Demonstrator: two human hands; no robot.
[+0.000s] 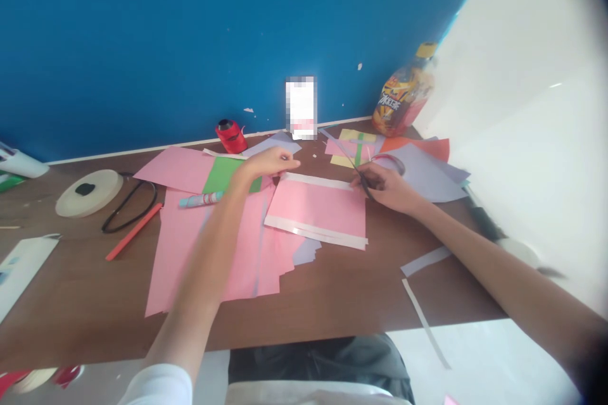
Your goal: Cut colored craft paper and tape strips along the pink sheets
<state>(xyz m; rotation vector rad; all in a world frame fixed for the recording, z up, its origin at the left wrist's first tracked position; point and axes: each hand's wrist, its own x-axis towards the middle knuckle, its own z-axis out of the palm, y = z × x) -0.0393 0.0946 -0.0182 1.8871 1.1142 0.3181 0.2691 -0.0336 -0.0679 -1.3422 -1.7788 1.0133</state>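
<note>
A pink paper sheet with white strips along its upper and lower edges lies on the brown table. My left hand is at its upper left corner, fingers pinched together; whatever they hold is too small to make out. At the upper right corner, my right hand is closed around dark-handled scissors, whose blades point up and to the left. Under my left forearm are more pink sheets, a green paper and a light blue glue tube.
Behind stand a red spool, a blurred phone-like object and a drink bottle. A tape roll, black cord and red stick lie left. Purple papers and strips lie right.
</note>
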